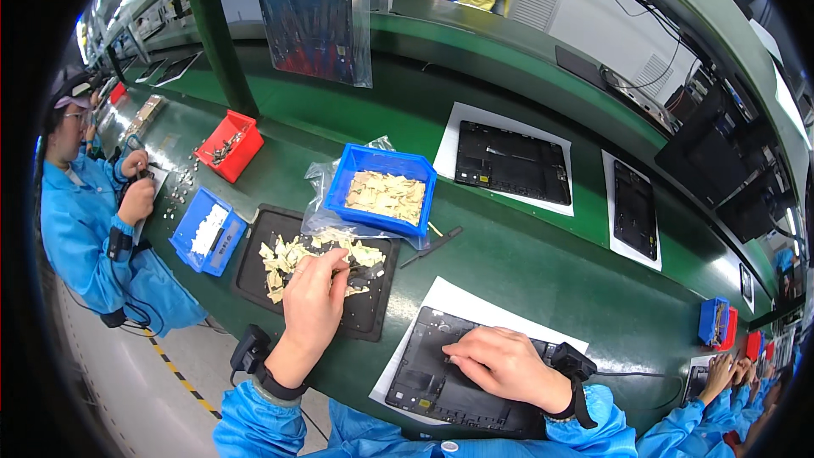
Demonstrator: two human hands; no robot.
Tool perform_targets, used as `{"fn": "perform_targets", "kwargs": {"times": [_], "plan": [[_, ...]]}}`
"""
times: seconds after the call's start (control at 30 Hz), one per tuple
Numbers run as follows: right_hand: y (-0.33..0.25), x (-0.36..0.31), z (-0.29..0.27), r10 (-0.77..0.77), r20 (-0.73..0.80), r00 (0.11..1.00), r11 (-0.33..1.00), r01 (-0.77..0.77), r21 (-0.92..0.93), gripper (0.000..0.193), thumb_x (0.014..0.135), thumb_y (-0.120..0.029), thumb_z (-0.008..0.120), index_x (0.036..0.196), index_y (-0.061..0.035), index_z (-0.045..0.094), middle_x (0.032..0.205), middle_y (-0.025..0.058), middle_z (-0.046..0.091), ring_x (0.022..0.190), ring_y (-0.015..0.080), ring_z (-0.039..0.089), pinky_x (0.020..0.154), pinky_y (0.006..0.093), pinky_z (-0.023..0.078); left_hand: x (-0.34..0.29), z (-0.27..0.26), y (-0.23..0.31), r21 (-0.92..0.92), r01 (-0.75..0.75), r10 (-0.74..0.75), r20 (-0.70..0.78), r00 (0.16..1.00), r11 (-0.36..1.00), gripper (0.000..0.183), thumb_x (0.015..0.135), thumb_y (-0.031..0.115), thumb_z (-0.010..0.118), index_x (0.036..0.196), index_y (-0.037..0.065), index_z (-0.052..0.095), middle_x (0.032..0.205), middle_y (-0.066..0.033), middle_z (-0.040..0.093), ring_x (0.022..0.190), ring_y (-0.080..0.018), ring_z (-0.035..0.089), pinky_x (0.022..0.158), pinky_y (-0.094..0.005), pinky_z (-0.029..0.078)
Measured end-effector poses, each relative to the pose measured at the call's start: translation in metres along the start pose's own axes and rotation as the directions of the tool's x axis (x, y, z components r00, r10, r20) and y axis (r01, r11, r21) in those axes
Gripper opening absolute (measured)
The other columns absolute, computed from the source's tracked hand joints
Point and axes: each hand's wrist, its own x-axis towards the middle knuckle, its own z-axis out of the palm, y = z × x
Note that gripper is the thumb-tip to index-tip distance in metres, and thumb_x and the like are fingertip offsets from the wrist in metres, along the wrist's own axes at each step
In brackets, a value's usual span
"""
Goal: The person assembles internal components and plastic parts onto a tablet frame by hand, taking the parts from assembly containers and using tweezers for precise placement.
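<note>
My left hand is over a shallow black tray strewn with pale yellow paper-like pieces. Its fingers are bent down and closed together; whatever their tips hold is hidden. Under my right hand lies a black flat device housing, on a white sheet close to my body. The right thumb and forefinger are pinched just above its surface, and anything between them is too small to make out. A blue bin full of similar pale pieces stands behind the tray, on clear plastic.
A black pen-like tool lies right of the tray. More black housings rest on white sheets farther back. At left are a blue bin, a red bin and a co-worker. Other hands work at far right.
</note>
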Motion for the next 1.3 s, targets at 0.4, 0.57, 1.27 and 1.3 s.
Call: {"fn": "perform_targets", "kwargs": {"times": [0.4, 0.57, 1.27, 1.3], "plan": [[-0.015, 0.016, 0.004, 0.279, -0.060, 0.958, 0.827, -0.208, 0.522, 0.029, 0.087, -0.006, 0.067, 0.115, -0.0046, 0.060, 0.088, 0.0056, 0.063, 0.072, 0.0124, 0.061, 0.059, 0.0243, 0.049, -0.023, -0.012, 0.053, -0.570, 0.610, -0.110, 0.675, 0.730, 0.550, 0.016, 0.086, 0.009, 0.070, 0.100, 0.003, 0.072, 0.081, -0.0025, 0.070, 0.068, -0.0017, 0.058, 0.059, -0.0193, 0.046], [-0.006, 0.003, 0.003, 0.192, -0.043, 0.980, 0.874, -0.151, 0.463, 0.016, 0.088, 0.001, 0.065, 0.103, -0.0003, 0.063, 0.095, 0.0097, 0.063, 0.082, 0.0148, 0.063, 0.067, 0.0269, 0.052, -0.021, -0.006, 0.065, -0.465, 0.838, -0.042, 0.867, 0.496, 0.285, 0.019, 0.090, 0.013, 0.067, 0.104, 0.001, 0.071, 0.085, -0.0033, 0.070, 0.071, -0.0049, 0.060, 0.061, -0.0192, 0.049], [-0.002, -0.016, 0.002, 0.379, -0.253, 0.890, 0.866, -0.245, 0.436, 0.016, 0.088, -0.006, 0.067, 0.103, -0.0011, 0.063, 0.090, 0.0074, 0.063, 0.079, 0.0152, 0.064, 0.063, 0.0263, 0.051, -0.025, 0.009, 0.089, -0.355, -0.214, 0.308, 0.233, 0.923, 0.910, 0.021, 0.068, 0.003, 0.078, 0.088, 0.008, 0.073, 0.078, -0.0044, 0.062, 0.063, -0.0201, 0.057, 0.052, -0.0280, 0.044], [-0.001, -0.019, 0.002, 0.399, -0.229, 0.888, 0.842, -0.256, 0.474, 0.019, 0.087, -0.005, 0.068, 0.106, -0.0019, 0.065, 0.091, 0.0069, 0.063, 0.078, 0.0133, 0.063, 0.063, 0.0256, 0.052, -0.028, 0.009, 0.086, -0.313, -0.250, 0.326, 0.221, 0.919, 0.916, 0.023, 0.068, 0.005, 0.078, 0.090, 0.009, 0.073, 0.079, -0.0027, 0.060, 0.062, -0.0186, 0.056, 0.052, -0.0285, 0.045]]}}
